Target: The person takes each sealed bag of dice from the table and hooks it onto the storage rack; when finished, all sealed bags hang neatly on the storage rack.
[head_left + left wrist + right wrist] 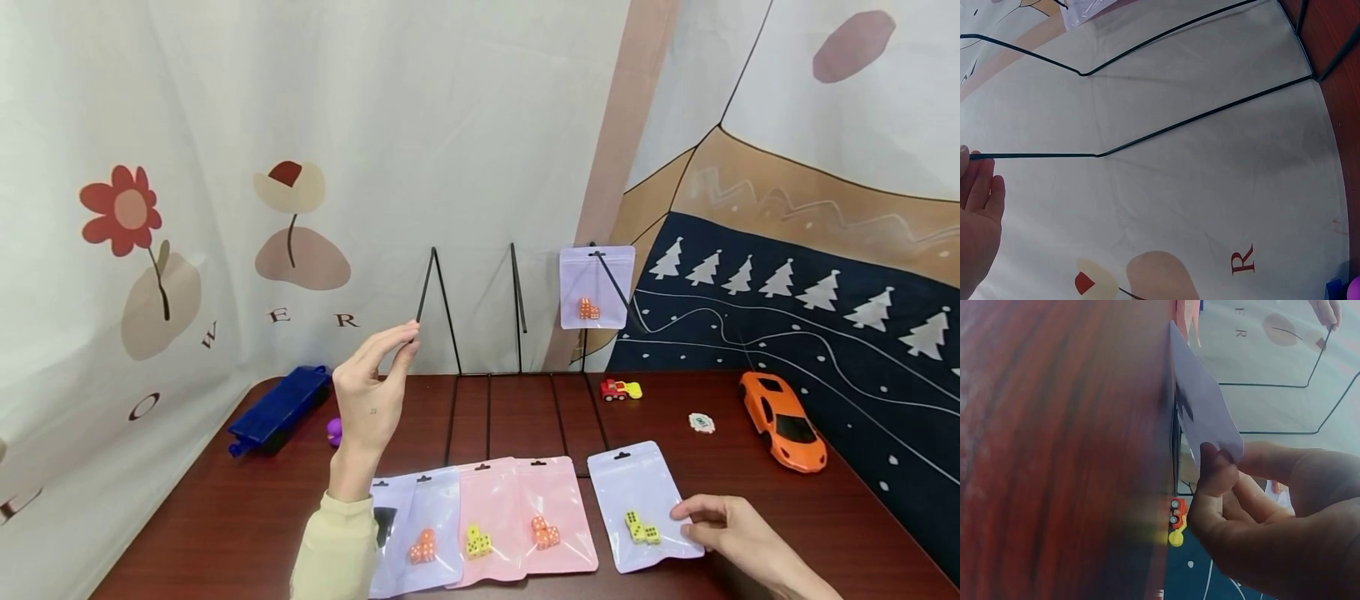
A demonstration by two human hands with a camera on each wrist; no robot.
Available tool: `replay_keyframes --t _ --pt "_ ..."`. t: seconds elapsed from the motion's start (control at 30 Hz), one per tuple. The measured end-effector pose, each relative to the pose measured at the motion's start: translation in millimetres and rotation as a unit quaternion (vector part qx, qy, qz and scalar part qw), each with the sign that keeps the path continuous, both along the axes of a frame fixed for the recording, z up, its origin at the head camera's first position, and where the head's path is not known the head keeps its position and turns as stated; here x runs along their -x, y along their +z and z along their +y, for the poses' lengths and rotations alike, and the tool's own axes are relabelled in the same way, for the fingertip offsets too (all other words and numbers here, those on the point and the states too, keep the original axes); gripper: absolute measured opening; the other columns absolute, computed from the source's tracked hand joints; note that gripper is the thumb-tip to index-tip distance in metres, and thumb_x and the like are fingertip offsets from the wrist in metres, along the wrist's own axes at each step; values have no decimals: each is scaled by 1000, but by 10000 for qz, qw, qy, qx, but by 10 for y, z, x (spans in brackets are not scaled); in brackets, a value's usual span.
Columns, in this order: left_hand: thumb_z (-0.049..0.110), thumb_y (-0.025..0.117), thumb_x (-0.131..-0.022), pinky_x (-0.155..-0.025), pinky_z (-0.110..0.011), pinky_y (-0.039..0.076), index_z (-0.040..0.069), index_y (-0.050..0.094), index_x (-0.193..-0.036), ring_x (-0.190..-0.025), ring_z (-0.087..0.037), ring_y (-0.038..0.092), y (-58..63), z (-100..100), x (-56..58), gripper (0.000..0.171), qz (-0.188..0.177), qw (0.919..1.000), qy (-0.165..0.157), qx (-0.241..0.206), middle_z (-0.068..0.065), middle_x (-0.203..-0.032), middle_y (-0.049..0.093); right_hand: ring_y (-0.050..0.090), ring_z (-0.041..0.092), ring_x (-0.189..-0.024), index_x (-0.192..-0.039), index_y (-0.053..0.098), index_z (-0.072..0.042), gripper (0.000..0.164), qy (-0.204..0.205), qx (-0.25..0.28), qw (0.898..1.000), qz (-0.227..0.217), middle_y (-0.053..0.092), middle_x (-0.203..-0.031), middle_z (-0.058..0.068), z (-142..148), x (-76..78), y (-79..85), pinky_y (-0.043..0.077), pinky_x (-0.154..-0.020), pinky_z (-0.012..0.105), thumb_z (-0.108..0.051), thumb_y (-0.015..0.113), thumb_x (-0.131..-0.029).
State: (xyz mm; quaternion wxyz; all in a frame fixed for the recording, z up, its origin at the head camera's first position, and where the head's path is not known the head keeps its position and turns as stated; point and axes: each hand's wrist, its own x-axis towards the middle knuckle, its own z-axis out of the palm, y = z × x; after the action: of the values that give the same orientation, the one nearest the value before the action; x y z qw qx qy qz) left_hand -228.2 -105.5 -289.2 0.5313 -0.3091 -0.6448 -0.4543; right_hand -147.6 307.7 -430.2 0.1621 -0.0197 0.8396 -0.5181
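Observation:
My left hand is raised, its thumb and fingertips pinching the end of the left prong of a black wire display rack. At the lower right, my right hand pinches the near right corner of a lilac zip bag with yellow dice printed or seen in it. In the right wrist view that bag slants up from the tabletop. Another lilac bag with orange dice hangs on the rack's right prong. The middle prong carries nothing.
Overlapping in front lie two lilac bags, the leftmost partly behind my left arm, and two pink bags. An orange toy car, a white scalloped piece and a small red-yellow vehicle stand right; a blue toy and purple object left.

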Motion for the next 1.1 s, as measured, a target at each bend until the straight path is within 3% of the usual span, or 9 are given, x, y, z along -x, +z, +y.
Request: replay_keyframes --t 0.27,0.43,0.63,1.1 --pt "-24 69 -70 -83 -23 52 -13 68 -88 -86 -35 66 0 -5 0 21 -10 10000 -10 -1 -23 -91 68 54 22 -82 -107 65 3 31 -506 -45 9986 -175 60 -104 11 -40 -10 35 47 -61 29 -17 72 -84" --pt "-26 69 -68 -83 -23 52 -13 68 -87 -86 -36 66 -1 -3 1 23 20 10000 -11 -9 -23 -91 68 53 22 -85 -107 65 2 30 -619 12 9979 -170 59 -108 12 -53 -14 38 49 -64 29 -16 72 -84" --pt "-26 69 -68 -83 -23 52 -13 69 -87 -86 -35 67 2 2 2 23 28 10000 2 -16 -23 -90 68 54 23 -90 -106 65 2 26 -689 20 9976 17 61 -111 14 -84 -28 53 51 -71 29 -11 71 -84" --pt "-24 69 -70 -83 -23 51 -13 69 -88 -86 -36 66 2 -3 -2 22 32 10000 4 21 -24 -91 68 52 19 -80 -102 67 -2 20 -1101 -340 9919 532 63 -102 8 -193 -76 103 46 -61 26 -9 71 -84"
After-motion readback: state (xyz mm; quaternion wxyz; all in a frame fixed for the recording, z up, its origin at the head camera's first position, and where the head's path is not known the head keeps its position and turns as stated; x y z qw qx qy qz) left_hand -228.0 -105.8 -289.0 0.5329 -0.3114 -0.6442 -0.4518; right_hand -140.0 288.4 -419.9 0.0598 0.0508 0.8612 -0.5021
